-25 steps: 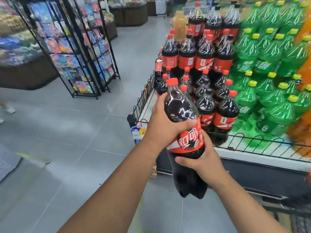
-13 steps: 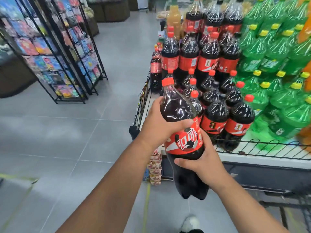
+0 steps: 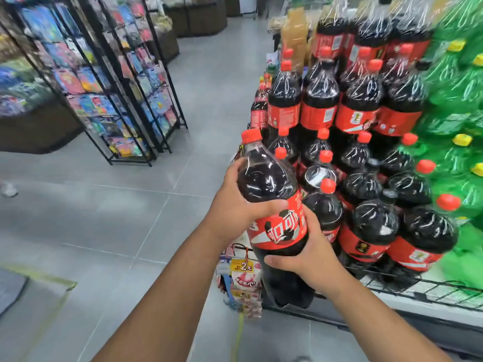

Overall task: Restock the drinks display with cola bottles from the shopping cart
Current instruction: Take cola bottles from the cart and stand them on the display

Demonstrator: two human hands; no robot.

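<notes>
Here, the grey tiled floor point(image 3: 104, 218) fills the left half of the view. A black wire rack of coloured packets point(image 3: 104, 87) stands on it, well apart from the drinks display point(image 3: 418, 288) on the right. The display is a low white shelf with a black wire rail along its edge. It carries tiers of stocked cola bottles point(image 3: 371, 226), with green bottles point(image 3: 457, 100) beside them further right.

At the display's near left corner, just beside the stocked bottles, the person holds one large cola bottle point(image 3: 277, 231) in the air with both hands. Its long axis is close to upright but leans: the red cap point(image 3: 251, 135) points up and a little to the left, and the base points down toward the shelf edge. Whether the base is over the shelf or outside the rail cannot be told.

The left hand point(image 3: 235, 210) wraps the dark shoulder above the red label, thumb across the front. The right hand point(image 3: 311, 259) grips lower, at the label's bottom edge, fingers curled round the bottle's side. Small snack packets point(image 3: 245, 280) hang at the corner below the left hand.
</notes>
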